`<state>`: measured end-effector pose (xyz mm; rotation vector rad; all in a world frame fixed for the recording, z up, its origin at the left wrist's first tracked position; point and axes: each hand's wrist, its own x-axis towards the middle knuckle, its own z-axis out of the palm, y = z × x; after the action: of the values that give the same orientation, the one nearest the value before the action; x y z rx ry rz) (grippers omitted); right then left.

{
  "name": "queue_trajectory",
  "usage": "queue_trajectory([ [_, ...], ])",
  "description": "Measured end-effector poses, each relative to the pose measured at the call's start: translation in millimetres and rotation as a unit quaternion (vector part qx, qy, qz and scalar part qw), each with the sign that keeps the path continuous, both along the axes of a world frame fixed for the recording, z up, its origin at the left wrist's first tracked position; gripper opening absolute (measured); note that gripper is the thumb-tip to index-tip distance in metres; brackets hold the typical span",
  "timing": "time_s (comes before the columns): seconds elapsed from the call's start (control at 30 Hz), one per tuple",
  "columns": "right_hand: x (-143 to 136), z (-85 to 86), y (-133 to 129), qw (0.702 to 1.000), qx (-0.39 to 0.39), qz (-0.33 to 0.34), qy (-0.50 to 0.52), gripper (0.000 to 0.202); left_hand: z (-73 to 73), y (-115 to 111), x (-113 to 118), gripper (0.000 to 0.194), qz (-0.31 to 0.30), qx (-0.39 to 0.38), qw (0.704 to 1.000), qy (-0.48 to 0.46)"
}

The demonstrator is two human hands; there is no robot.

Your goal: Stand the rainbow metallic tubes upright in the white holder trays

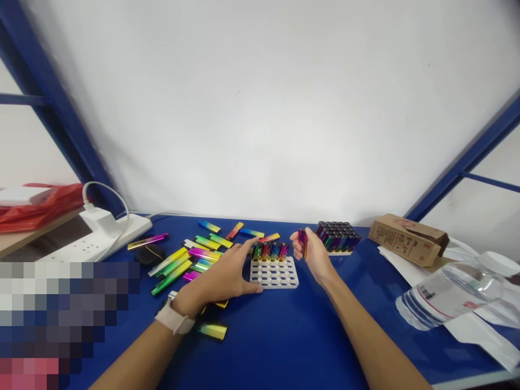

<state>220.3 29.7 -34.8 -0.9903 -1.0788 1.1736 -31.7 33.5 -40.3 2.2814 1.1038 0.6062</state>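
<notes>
A white tray with rows of holes (274, 280) lies on the blue table, its back row holding several upright shiny lighters (270, 252). My left hand (231, 271) rests at the tray's left side, thumb and fingers spread apart, holding nothing. To the right of the tray, my right hand (312, 252) is raised with its fingers closed around a purple-red lighter (301, 242). Loose metallic lighters (205, 254) in yellow, green, pink and blue lie scattered left of and behind my left hand. A second tray, packed with dark-topped lighters (337, 236), stands behind my right hand.
At the right are an open brown cardboard box (408, 238), white papers (479, 330) and a clear plastic bottle (447, 295). A white power strip (93, 238) with a plug and cable and a black pouch (149, 254) are at the left. A white wall stands behind.
</notes>
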Motion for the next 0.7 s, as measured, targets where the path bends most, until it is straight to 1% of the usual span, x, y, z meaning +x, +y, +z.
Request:
queue_trajectory([
  [0.1,-1.0,-1.3,-0.9,0.997,0.049,-0.013,-0.059,0.043,0.7,-0.4,1.0,0.108,-0.001,0.003,1.000,0.000],
  [0.2,-2.3,0.0,-2.9,0.994,0.070,-0.011,-0.089,0.037,1.1,-0.8,1.6,0.107,-0.002,0.004,1.000,0.003],
  [0.43,-1.4,4.6,-4.3,0.999,0.010,-0.035,-0.032,0.041,-1.2,-0.4,0.3,0.108,0.005,0.004,1.000,-0.008],
  [0.57,2.4,1.1,-2.2,1.000,0.005,-0.026,-0.008,0.042,-0.6,-0.6,0.1,0.108,0.006,0.003,1.000,-0.007],
  [0.7,3.2,-2.9,-1.7,1.000,0.021,-0.007,0.001,0.042,0.6,-1.2,0.4,0.107,0.006,0.004,1.000,-0.008],
])
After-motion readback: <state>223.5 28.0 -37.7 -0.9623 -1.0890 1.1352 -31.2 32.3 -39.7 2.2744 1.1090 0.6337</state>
